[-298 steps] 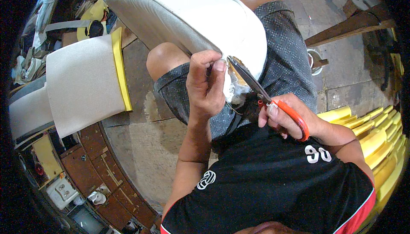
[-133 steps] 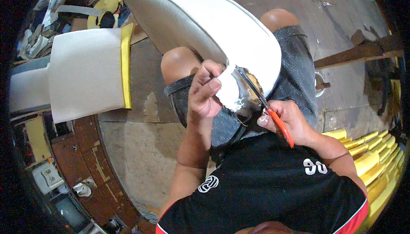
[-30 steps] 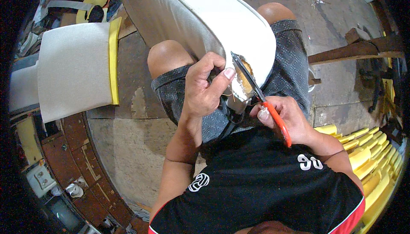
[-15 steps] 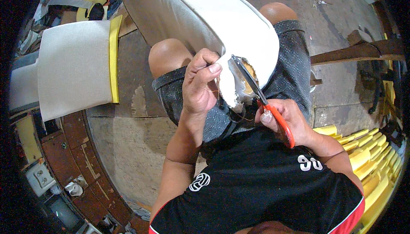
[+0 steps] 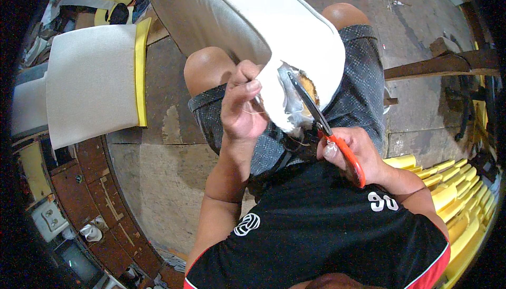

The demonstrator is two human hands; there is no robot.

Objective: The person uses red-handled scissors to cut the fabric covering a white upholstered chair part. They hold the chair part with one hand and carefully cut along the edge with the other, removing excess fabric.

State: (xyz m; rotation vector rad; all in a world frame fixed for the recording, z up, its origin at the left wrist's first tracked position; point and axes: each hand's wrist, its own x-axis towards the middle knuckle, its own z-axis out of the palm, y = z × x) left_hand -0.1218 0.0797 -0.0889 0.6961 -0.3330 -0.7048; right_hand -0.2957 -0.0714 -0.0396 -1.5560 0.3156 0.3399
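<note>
Across my lap rests a long padded piece (image 5: pixel 305 25) covered in off-white fabric, its near end open on pale stuffing and a yellowish-brown core (image 5: pixel 309 90). My left hand (image 5: pixel 243 99) pinches the loose edge of the fabric cover (image 5: pixel 272 96) and holds it out to the left. A thin thread trails by those fingers. In my right hand (image 5: pixel 350 149) are scissors (image 5: pixel 345 157) with orange-red handles. Their dark blades point up and away from me, over the opening, and look closed or nearly so. The handles partly hide my right fingers.
Left of me stands a light grey fabric-covered panel (image 5: pixel 95 83) with a yellow edge. Several yellow pieces (image 5: pixel 458 194) are stacked at the lower right. A wooden bar (image 5: pixel 437 66) juts in from the right. Brown drawers (image 5: pixel 105 189) line the lower left.
The fabric edge in my left hand has been pulled slightly left, so the opening shows wider. The scissors have drawn back a little toward me, their tips leaving the fabric's edge.
</note>
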